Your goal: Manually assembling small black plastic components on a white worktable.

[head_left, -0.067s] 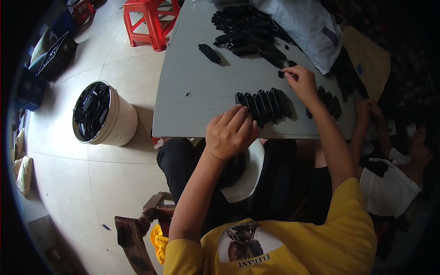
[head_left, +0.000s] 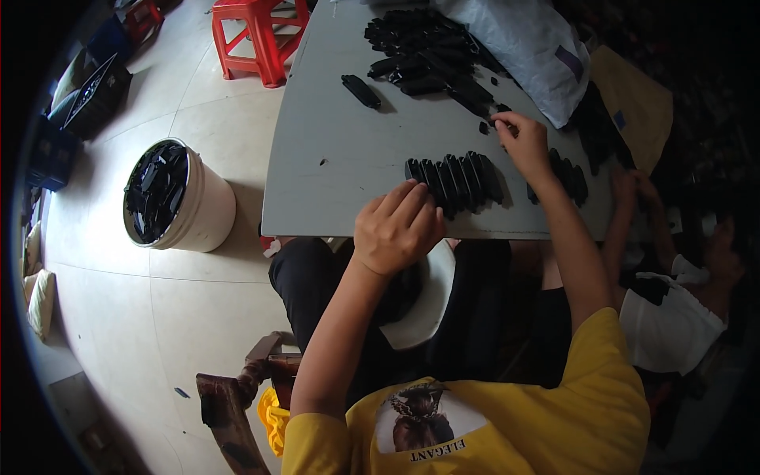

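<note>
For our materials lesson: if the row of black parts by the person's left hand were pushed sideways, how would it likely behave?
The row of black parts is separate pieces leaning side by side, so it would probably scatter or topple rather than slide as one. They look like small moulded plastic, likely stiff and light. The grey table looks smooth, so they may slip easily.

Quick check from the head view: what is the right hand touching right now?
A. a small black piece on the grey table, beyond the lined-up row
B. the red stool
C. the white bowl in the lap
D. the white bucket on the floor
A: the right hand has its fingertips on a small black piece on the grey table, just past the row of black parts.
</note>
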The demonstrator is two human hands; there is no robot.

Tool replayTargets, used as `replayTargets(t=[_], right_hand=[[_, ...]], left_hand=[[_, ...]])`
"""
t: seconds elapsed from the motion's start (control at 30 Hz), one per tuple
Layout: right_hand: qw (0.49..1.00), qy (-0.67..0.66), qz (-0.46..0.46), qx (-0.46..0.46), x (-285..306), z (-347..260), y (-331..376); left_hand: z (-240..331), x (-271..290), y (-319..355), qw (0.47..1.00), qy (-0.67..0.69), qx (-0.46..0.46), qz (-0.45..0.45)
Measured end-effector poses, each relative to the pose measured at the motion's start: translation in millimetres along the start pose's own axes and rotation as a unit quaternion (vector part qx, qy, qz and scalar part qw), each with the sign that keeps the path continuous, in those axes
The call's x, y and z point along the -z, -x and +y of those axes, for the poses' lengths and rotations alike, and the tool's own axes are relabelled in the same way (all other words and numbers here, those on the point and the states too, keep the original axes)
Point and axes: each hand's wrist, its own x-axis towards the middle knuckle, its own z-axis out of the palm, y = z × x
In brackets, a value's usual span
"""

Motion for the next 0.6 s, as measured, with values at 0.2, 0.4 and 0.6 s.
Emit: replayTargets(t=[0.2,0.4,0.6], right_hand=[[0.983,-0.148,-0.047,-0.096,1.0,-47.1,2.6],[0.941,-0.283,-0.117,-0.143,20.1,-55.6,7.3],[0.958,-0.272,-0.070,-0.063,16.0,-89.8,13.7]], left_hand=[[-7.7,1.0,9.0,1.000,-0.010,-0.003,0.018],[-2.1,-9.2,1.4,0.998,0.016,-0.018,0.056],[-3.3,-3.8,7.5,1.000,0.007,0.002,0.026]])
